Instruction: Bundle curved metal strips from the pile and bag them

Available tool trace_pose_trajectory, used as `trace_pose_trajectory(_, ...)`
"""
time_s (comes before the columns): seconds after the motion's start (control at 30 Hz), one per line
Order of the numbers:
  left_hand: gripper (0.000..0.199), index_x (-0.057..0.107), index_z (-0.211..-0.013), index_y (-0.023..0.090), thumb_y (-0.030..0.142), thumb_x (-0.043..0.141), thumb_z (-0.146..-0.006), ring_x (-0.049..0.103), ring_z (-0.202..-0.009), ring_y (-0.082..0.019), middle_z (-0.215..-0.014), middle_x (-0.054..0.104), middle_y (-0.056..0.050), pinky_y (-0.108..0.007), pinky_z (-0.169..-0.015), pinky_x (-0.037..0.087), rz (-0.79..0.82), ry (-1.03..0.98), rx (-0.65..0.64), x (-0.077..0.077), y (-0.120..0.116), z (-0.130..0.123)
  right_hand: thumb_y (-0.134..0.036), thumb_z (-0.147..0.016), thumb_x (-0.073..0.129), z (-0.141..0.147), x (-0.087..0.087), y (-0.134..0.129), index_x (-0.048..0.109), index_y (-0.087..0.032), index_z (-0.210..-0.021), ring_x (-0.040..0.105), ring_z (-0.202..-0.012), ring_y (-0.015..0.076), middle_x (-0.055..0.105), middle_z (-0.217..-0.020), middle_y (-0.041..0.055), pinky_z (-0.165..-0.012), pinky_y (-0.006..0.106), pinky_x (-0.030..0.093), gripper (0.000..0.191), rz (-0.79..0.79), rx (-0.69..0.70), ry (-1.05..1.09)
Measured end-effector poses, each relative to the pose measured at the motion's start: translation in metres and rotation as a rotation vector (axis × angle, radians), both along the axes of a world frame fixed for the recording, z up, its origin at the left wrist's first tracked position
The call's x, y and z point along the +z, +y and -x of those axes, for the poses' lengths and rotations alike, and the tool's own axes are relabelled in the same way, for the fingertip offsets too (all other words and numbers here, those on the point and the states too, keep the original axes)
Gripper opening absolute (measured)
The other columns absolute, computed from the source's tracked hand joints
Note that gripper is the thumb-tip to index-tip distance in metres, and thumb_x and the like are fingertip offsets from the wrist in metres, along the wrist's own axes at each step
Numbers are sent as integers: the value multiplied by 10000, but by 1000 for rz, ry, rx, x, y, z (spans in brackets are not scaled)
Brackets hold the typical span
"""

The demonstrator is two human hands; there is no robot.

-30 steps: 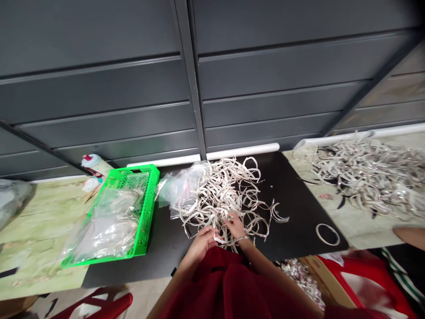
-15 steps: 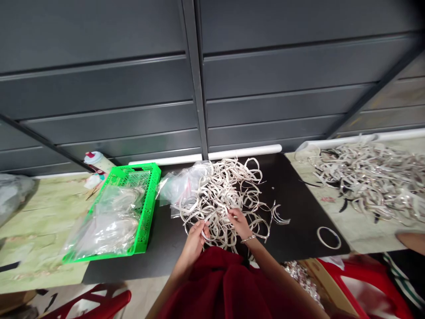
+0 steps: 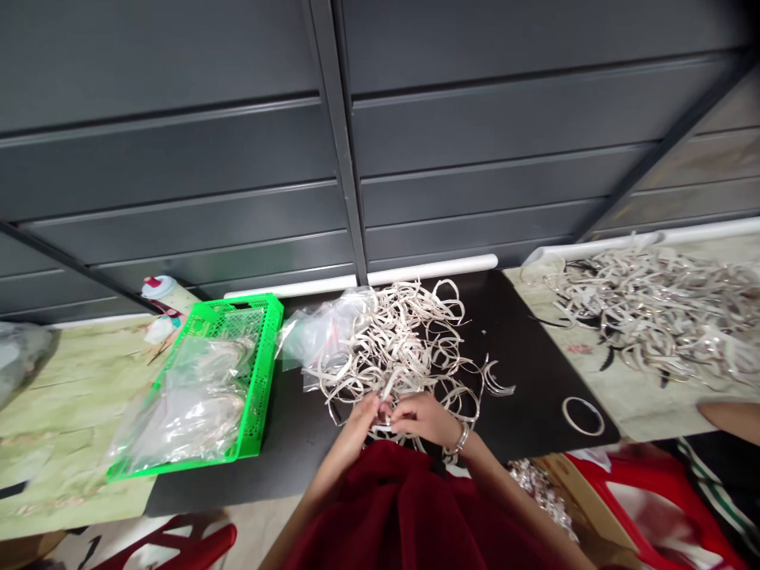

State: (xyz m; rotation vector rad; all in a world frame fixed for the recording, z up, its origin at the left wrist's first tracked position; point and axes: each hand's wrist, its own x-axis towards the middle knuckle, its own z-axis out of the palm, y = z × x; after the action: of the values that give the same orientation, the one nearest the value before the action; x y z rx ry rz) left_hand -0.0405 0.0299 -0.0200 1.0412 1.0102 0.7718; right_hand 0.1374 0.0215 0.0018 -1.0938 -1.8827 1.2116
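Note:
Close together at the near side of a tangled pile of white and silvery curved strips, my two hands meet in front of my dark red clothing. My left hand is closed on a white curved strip, which sticks up between the hands. Fingers bent, my right hand pinches at the same strip from the right side; a bracelet is on that wrist. The fingertips partly hide the strip's lower end. Left of the pile lie clear plastic bags.
A green crate holds bagged strips at left, with a bottle behind it. One white ring lies on the black mat. Another pile of strips is at right, near another person's arm. Grey panels rise behind.
My right hand has moved down and left to meet my left hand. A white strip now stands up between them. The view has shifted slightly.

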Motion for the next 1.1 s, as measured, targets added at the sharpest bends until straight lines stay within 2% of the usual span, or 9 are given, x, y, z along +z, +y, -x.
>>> trace_pose_trajectory(0.17,368,623,-748,166,524,554,-799,516,-617,-148,-624,586,-7,-270,-673,401,-46,15,-188,9,-8,-1,-241,-670,741,1,4,9,706,-264,-713,562,-706,193,645,-698,16,-687,308,416,60,-82,-249,-3)
trace_pose_trajectory(0.27,353,588,-761,175,523,544,-806,523,-589,-151,-540,528,23,-275,-676,401,6,-52,-113,6,-10,0,-235,-635,768,-3,1,9,684,-273,-893,544,-813,220,630,-875,47,-762,348,423,274,-130,-551,139)
trace_pose_trajectory(0.37,357,573,-806,183,539,556,-789,547,-619,-167,-526,484,39,-276,-681,404,32,-103,-5,1,-11,0,-273,-682,730,-5,-7,6,638,-254,-857,505,-662,168,581,-759,14,-632,299,419,199,-31,-802,332)
trace_pose_trajectory(0.43,348,571,-808,185,533,553,-795,549,-640,-166,-534,476,40,-270,-688,399,6,-103,28,0,-12,0,-315,-717,694,-4,-11,2,616,-227,-775,455,-566,133,538,-642,-16,-551,264,380,131,135,-769,425)
trace_pose_trajectory(0.53,328,571,-818,187,513,532,-820,543,-657,-158,-549,481,40,-266,-703,397,-50,-93,7,5,-13,-1,-384,-756,643,1,-12,-4,624,-198,-702,414,-510,108,508,-563,-31,-511,247,342,195,341,-547,491)
trace_pose_trajectory(0.73,368,599,-803,170,530,530,-814,550,-637,-161,-555,518,23,-278,-672,415,-53,-38,-170,14,-16,-5,-427,-834,534,18,-6,-14,549,-197,-597,453,-483,110,506,-530,-30,-500,247,348,331,358,-373,463)
trace_pose_trajectory(0.87,391,607,-760,161,544,541,-801,552,-564,-149,-477,485,40,-280,-648,427,22,-53,-220,8,-18,-5,-415,-846,499,16,-25,-13,547,-199,-588,484,-500,126,519,-518,-23,-517,253,379,340,275,-407,251)
trace_pose_trajectory(1.03,392,602,-746,166,548,537,-804,512,-496,-119,-434,410,69,-232,-560,382,72,-92,-4,-7,-18,1,-351,-776,563,-18,-75,9,624,-214,-831,583,-780,202,640,-836,42,-743,336,451,160,215,-629,-54)
trace_pose_trajectory(1.1,387,609,-742,163,541,546,-801,500,-496,-112,-430,404,69,-225,-565,370,75,-96,64,-8,-16,4,-294,-703,631,-34,-93,21,607,-208,-962,549,-966,255,620,-999,83,-851,394,418,273,227,-702,-166)
